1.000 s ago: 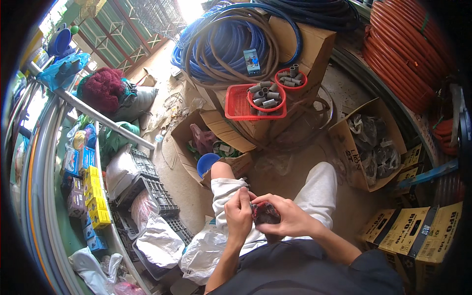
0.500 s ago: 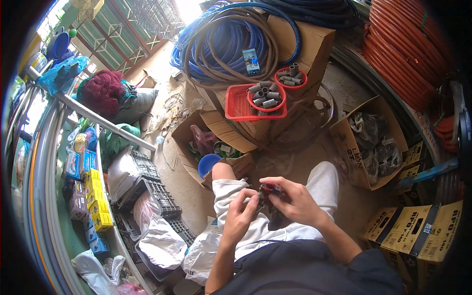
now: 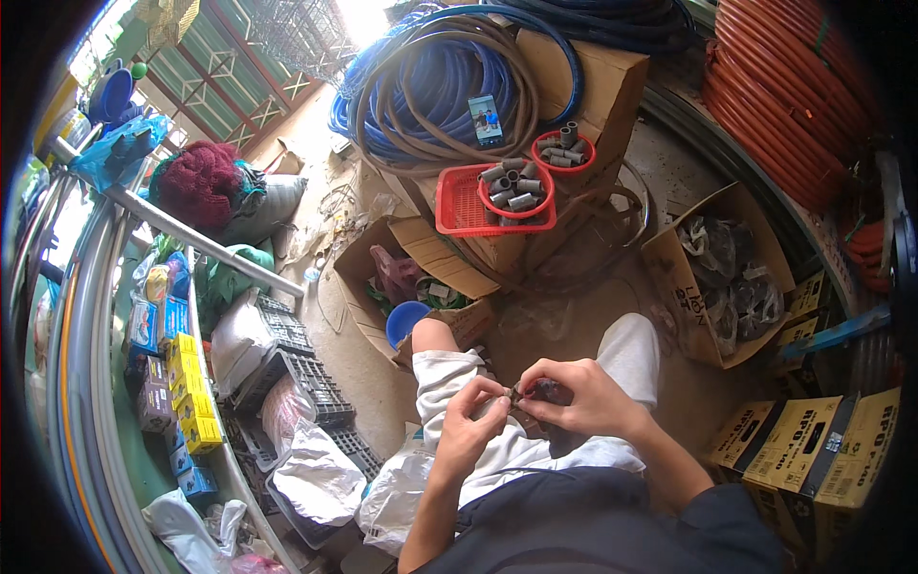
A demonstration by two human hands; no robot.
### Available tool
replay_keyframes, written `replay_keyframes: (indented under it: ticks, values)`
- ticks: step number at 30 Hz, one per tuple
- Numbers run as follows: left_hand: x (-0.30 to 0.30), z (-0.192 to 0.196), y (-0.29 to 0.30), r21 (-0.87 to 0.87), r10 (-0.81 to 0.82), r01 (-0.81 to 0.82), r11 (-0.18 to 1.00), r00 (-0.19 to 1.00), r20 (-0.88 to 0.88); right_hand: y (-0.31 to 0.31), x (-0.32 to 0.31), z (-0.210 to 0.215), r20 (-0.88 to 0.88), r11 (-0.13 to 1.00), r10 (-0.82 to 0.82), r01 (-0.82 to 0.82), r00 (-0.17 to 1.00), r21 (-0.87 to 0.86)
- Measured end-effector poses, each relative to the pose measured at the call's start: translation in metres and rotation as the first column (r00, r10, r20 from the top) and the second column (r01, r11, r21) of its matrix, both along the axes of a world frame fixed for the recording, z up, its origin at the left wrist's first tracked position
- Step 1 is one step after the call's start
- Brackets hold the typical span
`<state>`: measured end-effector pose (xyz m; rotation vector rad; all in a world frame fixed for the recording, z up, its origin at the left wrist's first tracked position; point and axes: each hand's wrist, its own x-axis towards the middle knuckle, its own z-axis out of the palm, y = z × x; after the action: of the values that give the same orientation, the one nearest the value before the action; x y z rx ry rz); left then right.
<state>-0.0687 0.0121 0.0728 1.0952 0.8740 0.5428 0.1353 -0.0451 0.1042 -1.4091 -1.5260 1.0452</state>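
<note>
The left hand (image 3: 475, 413) and right hand (image 3: 585, 402) nearly meet at the frame's lower centre, both pinching a dark bundle (image 3: 548, 389). A red basket (image 3: 459, 204) sits at upper centre, below blue hose (image 3: 445, 115).

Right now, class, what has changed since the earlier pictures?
The bare right hand has shifted forward and rightward, carrying the dark, crumpled bundle; the bare left hand has edged rightward, fingertips near the right hand's. No release is clear. The rectangular red plastic basket and coiled blue hose stayed put.
</note>
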Motion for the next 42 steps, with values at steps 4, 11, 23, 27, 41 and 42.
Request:
replay_keyframes:
  ticks: [4,11,23,27,41,42]
  values:
    - [-0.003,-0.002,0.000,-0.031,0.023,-0.023,0.999,1.000,0.010,0.003,0.009,0.000,-0.025,0.996,0.084,-0.083,0.996,0.046]
    - [-0.003,-0.003,-0.001,-0.294,0.084,0.004,0.956,0.955,0.283,-0.013,0.005,0.037,0.324,0.959,0.142,-0.211,0.935,0.190]
    - [-0.007,0.024,-0.008,0.143,-0.144,0.148,0.979,0.989,-0.039,-0.017,0.008,0.021,0.354,0.970,0.002,-0.088,0.935,0.227]
    - [-0.004,0.009,-0.014,0.331,-0.111,0.094,0.939,0.993,0.033,-0.017,-0.001,0.024,0.189,0.959,0.003,-0.057,0.982,0.279]
    - [-0.007,0.026,-0.009,0.412,0.008,-0.043,0.910,0.996,0.087,-0.018,0.012,0.005,-0.390,0.986,-0.102,0.042,0.915,-0.159]
    - [-0.005,0.028,-0.009,0.413,0.008,-0.043,0.910,0.996,0.086,-0.016,0.008,0.006,-0.299,0.995,-0.102,0.104,0.949,-0.012]
